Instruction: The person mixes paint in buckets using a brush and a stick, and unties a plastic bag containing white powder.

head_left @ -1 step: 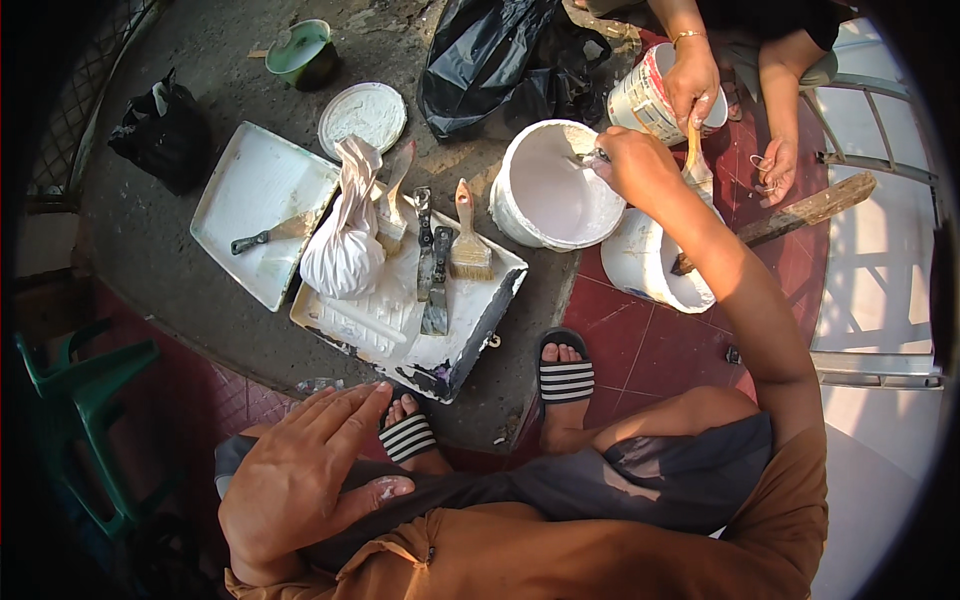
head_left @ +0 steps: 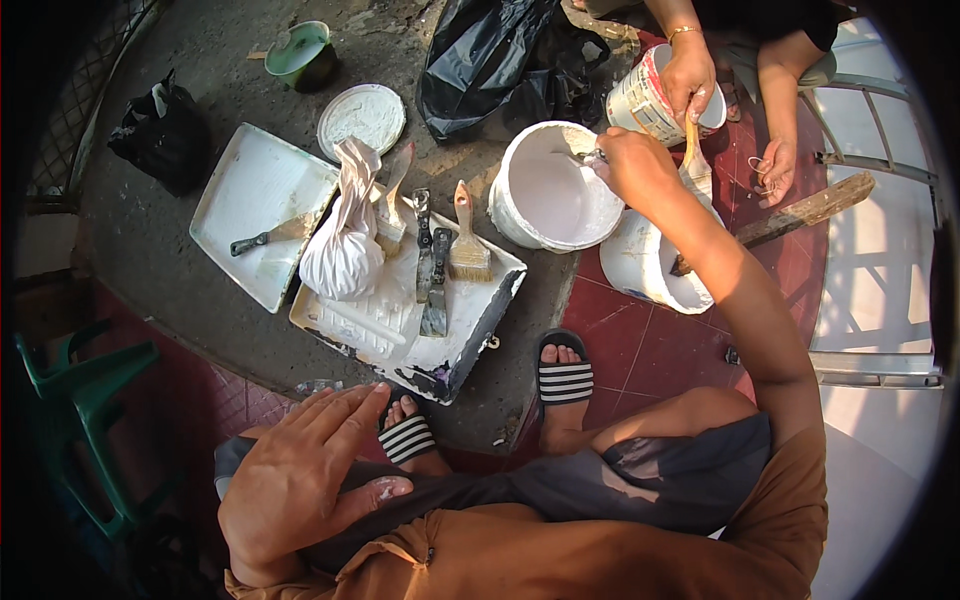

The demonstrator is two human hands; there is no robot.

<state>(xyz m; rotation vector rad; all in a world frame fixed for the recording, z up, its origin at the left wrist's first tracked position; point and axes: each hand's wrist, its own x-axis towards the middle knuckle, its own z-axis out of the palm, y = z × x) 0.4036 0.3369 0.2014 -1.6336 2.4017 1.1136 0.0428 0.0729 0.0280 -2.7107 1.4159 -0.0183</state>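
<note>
My right hand grips a tool, mostly hidden by my fingers, at the rim of a white bucket holding pale, creamy material. Below my forearm, a second white bucket has a wooden plank leaning in it. My left hand, fingers extended and paint on the thumb, hovers over my lap or rests there; I cannot tell which. In front of it lies a paint-smeared tray with a cloth bundle, brushes and scrapers. A second tray holds another scraper.
A co-worker's hand holds a brush over the lower bucket; their other hand hangs nearby. Around are a printed bucket, black bags, a lid, a green bowl, a green chair and metal railing.
</note>
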